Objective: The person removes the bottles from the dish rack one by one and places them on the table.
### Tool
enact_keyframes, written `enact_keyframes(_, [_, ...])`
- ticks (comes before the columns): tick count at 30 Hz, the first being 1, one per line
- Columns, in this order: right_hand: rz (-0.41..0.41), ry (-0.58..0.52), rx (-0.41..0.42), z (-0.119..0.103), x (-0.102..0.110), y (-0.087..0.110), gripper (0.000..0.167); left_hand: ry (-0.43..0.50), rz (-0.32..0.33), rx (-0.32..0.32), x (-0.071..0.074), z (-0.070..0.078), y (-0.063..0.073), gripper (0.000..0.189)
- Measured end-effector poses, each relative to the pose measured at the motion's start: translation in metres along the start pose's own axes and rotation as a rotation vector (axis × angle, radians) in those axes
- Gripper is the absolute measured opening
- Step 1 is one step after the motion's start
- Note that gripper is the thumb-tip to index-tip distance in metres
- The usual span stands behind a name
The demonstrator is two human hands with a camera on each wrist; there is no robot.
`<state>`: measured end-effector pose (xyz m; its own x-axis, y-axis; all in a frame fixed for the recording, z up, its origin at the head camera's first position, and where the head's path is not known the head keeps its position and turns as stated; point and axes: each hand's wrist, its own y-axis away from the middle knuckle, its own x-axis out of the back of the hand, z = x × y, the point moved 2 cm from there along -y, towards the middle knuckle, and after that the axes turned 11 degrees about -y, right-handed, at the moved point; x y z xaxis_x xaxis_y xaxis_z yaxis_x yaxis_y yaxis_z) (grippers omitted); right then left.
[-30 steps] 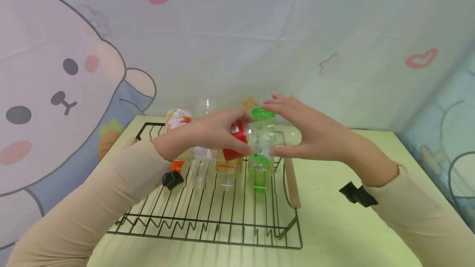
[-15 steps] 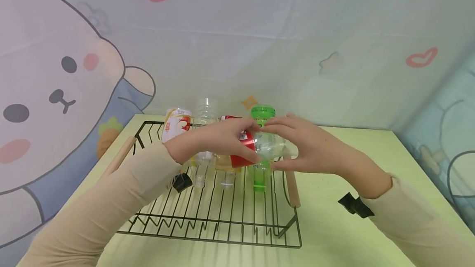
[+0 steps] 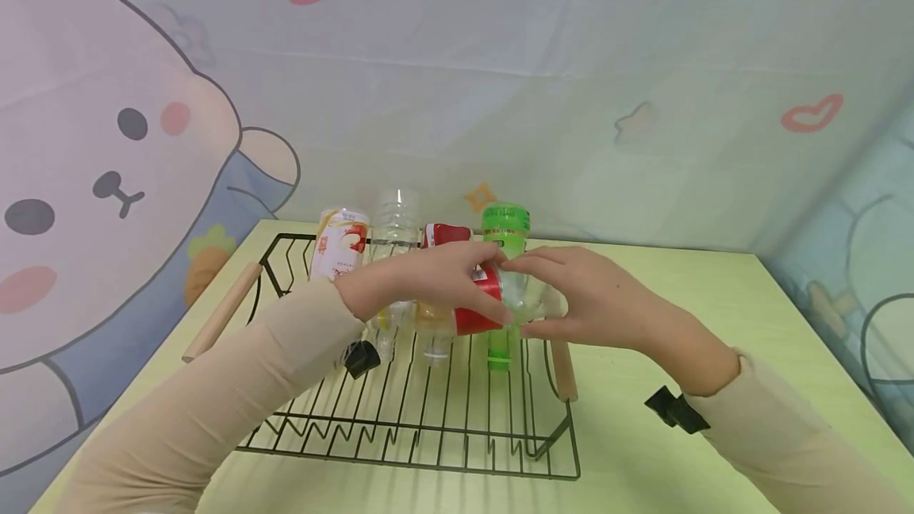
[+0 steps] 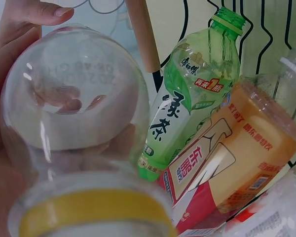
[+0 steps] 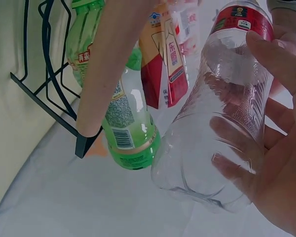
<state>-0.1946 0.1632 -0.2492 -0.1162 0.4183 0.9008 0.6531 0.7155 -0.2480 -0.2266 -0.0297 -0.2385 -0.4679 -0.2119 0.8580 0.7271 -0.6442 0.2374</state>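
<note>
A clear plastic bottle with a red label (image 3: 477, 319) lies roughly sideways between my hands, above the wire rack. My left hand (image 3: 446, 278) grips it around the label. Around the clear base end, my right hand (image 3: 607, 300) has its fingers and thumb curled. Up close in the left wrist view, the bottle's yellow neck ring (image 4: 89, 213) faces the camera. Through the clear wall of the bottle (image 5: 192, 143), fingers show in the right wrist view. Just behind it stands a green tea bottle (image 3: 505, 220), partly hidden.
The black wire rack (image 3: 428, 423) has wooden handles (image 3: 223, 312) at its sides. Leaning in it, neck towards me, are a white-and-red bottle (image 3: 339, 244), a clear bottle (image 3: 395, 220) and an orange-and-red drink bottle (image 3: 446, 234). All sit on a pale green table (image 3: 657, 419) before a printed cloth (image 3: 571, 86).
Both hands have carried the bottle a little to the right and nearer to me. More of the bottles in the rack shows now, and the left wooden handle has come into view.
</note>
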Motion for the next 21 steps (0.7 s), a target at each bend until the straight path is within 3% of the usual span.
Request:
enact_keyframes(13, [0.019, -0.009, -0.036, 0.0036, -0.0043, 0.0039, 0.061, 0.029, 0.009, 0.01, -0.0055, -0.0014, -0.003, 0.063])
enact_keyframes(21, [0.036, -0.006, -0.031, 0.0098, 0.0003, 0.0058, 0.063, 0.023, 0.046, 0.007, 0.0012, -0.0011, -0.0006, 0.062])
